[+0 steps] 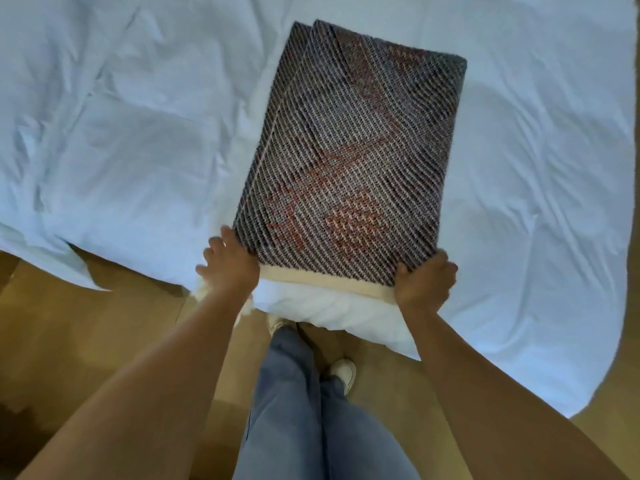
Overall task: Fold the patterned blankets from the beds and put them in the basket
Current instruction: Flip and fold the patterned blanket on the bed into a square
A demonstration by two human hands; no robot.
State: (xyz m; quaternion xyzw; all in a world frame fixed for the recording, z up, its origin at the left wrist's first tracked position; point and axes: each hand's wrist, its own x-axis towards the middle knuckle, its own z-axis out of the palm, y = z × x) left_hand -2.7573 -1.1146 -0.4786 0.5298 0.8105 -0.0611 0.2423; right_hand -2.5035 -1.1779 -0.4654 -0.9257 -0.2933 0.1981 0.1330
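Jeans-clad legs are standing on the tan floor, close against the near edge of the white bed. The folded patterned blanket is lying flat at that edge. The right hand is gripping its near right corner, fingers curling around the cream border. The left hand is resting at the near left corner with fingers loosely spread; whether it is gripping, I cannot tell.

My right hand grips one near corner of a folded patterned blanket; my left hand touches the other. Beyond both hands, the blanket lies on a white duvet.
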